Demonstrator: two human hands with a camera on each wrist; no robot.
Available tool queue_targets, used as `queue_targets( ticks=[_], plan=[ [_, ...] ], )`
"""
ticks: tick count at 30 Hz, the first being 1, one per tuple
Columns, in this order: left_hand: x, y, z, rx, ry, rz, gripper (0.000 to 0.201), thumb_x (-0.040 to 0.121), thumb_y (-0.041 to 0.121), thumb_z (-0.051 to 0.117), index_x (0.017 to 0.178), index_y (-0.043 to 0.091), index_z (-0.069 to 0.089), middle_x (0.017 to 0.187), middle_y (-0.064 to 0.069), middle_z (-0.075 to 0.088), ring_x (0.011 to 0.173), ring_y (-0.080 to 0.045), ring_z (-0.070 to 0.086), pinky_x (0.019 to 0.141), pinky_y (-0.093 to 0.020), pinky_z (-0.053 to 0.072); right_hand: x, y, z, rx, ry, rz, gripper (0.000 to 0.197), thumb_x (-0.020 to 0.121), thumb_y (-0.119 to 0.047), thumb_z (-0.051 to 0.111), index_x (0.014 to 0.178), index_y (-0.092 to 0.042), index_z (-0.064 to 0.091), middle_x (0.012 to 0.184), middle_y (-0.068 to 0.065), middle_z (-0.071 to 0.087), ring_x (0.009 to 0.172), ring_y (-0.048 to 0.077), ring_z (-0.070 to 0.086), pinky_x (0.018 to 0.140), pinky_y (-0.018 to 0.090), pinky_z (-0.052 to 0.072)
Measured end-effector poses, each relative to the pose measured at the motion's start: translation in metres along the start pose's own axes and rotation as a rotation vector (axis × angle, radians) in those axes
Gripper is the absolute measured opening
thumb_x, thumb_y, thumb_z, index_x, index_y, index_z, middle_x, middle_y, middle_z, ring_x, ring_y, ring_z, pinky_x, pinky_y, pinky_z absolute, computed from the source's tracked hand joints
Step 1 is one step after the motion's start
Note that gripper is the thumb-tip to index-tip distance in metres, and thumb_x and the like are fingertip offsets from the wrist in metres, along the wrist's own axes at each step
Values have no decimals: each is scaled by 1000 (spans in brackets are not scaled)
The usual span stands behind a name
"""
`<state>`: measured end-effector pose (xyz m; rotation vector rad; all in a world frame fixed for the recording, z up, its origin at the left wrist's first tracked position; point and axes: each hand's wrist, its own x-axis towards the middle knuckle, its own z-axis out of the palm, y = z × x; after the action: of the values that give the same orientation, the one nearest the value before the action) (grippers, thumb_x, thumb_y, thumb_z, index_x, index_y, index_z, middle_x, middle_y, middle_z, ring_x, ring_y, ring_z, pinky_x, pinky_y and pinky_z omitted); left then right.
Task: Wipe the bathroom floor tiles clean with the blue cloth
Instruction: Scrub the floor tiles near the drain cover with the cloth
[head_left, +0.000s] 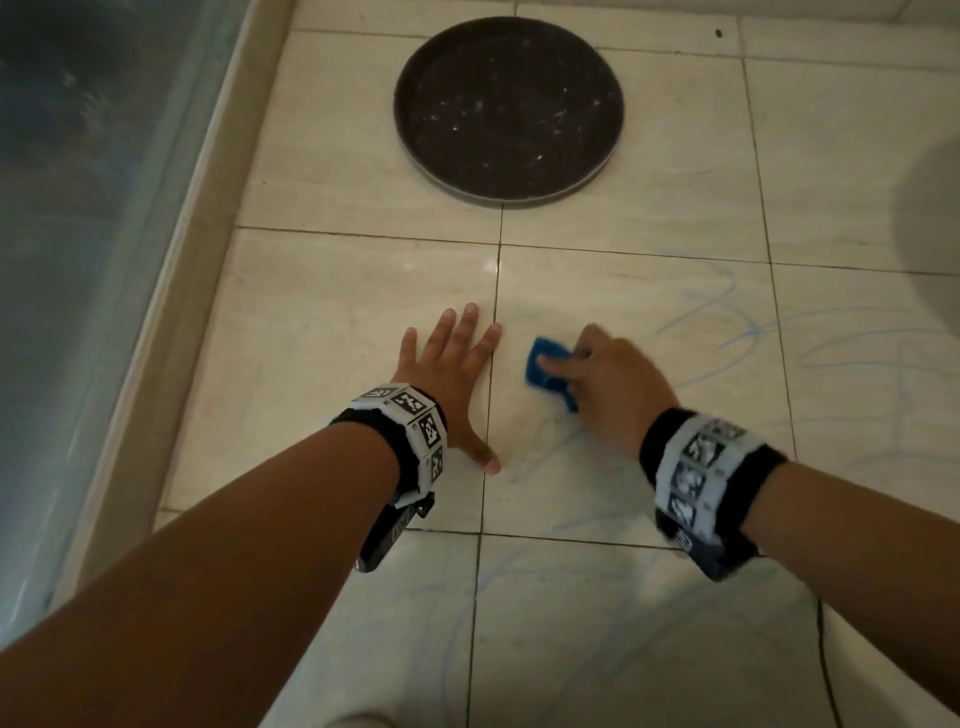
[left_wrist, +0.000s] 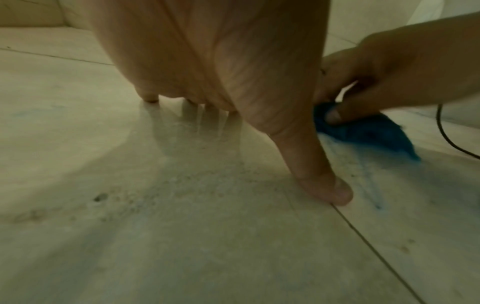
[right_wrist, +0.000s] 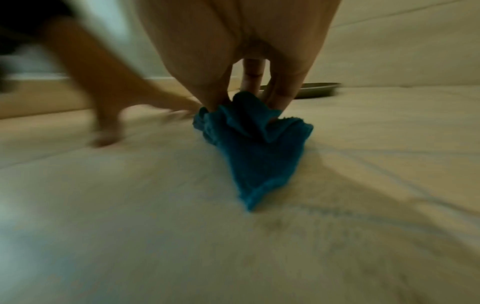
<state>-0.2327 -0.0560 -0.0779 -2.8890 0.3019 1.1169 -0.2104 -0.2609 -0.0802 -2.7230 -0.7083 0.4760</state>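
Observation:
The blue cloth (head_left: 548, 371) lies bunched on a cream floor tile (head_left: 597, 291), and my right hand (head_left: 602, 379) grips it with thumb and fingers curled over it. In the right wrist view the blue cloth (right_wrist: 254, 144) trails back from the fingertips (right_wrist: 279, 100) onto the floor. My left hand (head_left: 452, 379) rests flat on the neighbouring tile, fingers spread, just left of the cloth. The left wrist view shows its thumb (left_wrist: 322, 185) on a grout line and the blue cloth (left_wrist: 363, 133) under the right hand (left_wrist: 376, 82). Faint blue scribble marks (head_left: 727, 322) cross the tiles to the right.
A round dark tray (head_left: 509, 111) lies on the floor ahead. A raised cream curb (head_left: 171, 291) and a glass panel (head_left: 62, 208) run along the left. A pale curved fixture (head_left: 935, 234) stands at the right edge. A thin black cable (head_left: 823, 649) trails by my right arm.

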Motion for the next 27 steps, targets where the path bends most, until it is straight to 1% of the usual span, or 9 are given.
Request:
queue_targets(
  ticks=[3, 6, 9, 12, 15, 17, 21, 25, 27],
  plan=[
    [-1, 1, -1, 2, -11, 2, 151, 52, 77, 73, 144, 24, -34, 150, -5, -41, 141, -28, -31, 117, -56, -7, -24, -18, 11, -97, -137, -285, 44, 87, -15, 61, 127, -32, 56, 106, 8, 49, 86, 31, 50, 68, 39, 49],
    [-2, 0, -3, 14, -7, 12, 150, 52, 78, 72, 144, 23, -34, 151, -6, -40, 142, -28, -30, 117, -57, -7, -6, 8, 0, -8, -41, -24, 36, 93, -19, 53, 126, -33, 56, 106, 2, 45, 85, 20, 48, 74, 27, 44],
    [-7, 4, 0, 2, 18, 46, 150, 52, 79, 71, 143, 24, -35, 151, -6, -41, 141, -28, -31, 116, -56, -9, 1, 17, -2, 61, 112, 228, 30, 93, -17, 52, 122, -20, 59, 98, 1, 44, 77, 15, 46, 64, 15, 33],
    [-13, 10, 11, 48, 2, 78, 150, 52, 81, 69, 143, 22, -35, 149, -8, -42, 140, -29, -34, 116, -56, -10, -20, -20, 12, -104, -81, -23, 45, 92, -17, 52, 133, -34, 48, 112, 5, 43, 93, 28, 48, 76, 32, 43],
    [-13, 12, 14, 52, -9, 65, 151, 52, 79, 71, 143, 22, -35, 148, -8, -44, 139, -29, -35, 115, -58, -10, -45, -45, 22, -125, -201, -303, 47, 91, -20, 54, 134, -36, 47, 111, 5, 47, 90, 26, 46, 64, 32, 36],
    [-13, 12, 14, 43, -20, 66, 152, 51, 78, 73, 143, 22, -35, 148, -8, -44, 139, -29, -35, 115, -58, -10, -39, -33, 18, -102, -189, -251, 45, 93, -20, 52, 133, -39, 47, 111, 4, 45, 92, 25, 44, 65, 30, 33],
    [-13, 10, 14, 41, -16, 65, 152, 50, 79, 72, 143, 25, -36, 148, -6, -45, 139, -28, -35, 115, -58, -10, -20, -9, 8, -15, 2, 98, 43, 93, -15, 50, 131, -34, 52, 106, 5, 42, 91, 26, 44, 71, 32, 40],
    [-12, 10, 14, 36, -15, 69, 152, 52, 77, 73, 143, 24, -36, 148, -6, -45, 139, -28, -35, 115, -57, -11, -62, -39, 20, -82, -203, -259, 45, 91, -22, 56, 132, -39, 46, 105, 2, 43, 89, 23, 44, 64, 32, 38],
    [-13, 11, 14, 34, -19, 68, 152, 52, 77, 74, 142, 24, -36, 147, -6, -45, 139, -27, -36, 115, -57, -11, -66, -35, 14, -65, -281, -298, 41, 93, -25, 55, 130, -40, 46, 101, -3, 40, 91, 21, 45, 64, 31, 37]
  ],
)
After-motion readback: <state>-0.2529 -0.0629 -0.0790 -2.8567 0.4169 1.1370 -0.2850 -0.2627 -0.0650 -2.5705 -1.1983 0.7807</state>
